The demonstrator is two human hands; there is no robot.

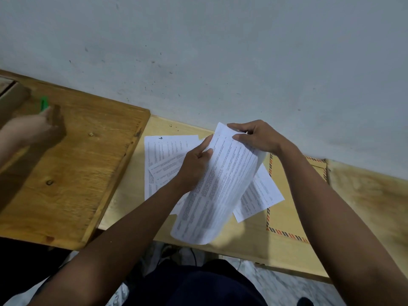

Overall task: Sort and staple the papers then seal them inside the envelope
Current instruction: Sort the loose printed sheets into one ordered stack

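I hold a bundle of printed white papers [218,186] above the pale desk [287,250], curved and tilted toward me. My left hand [194,164] grips the bundle's left edge, thumb on top. My right hand [258,136] pinches its far top corner. Several more printed sheets [163,155] lie spread on the desk under the bundle, one marked with a handwritten number. Another sheet [262,195] rests partly on a tan envelope [284,208] with a red and dark striped border, at the right. No stapler is in view.
A darker wooden desk [72,168] adjoins on the left, where another person's hand [37,127] reaches toward a green object [44,103]. A grey-white wall [220,51] runs right behind the desks. The floor and my dark-clothed lap [194,286] show below the desk's front edge.
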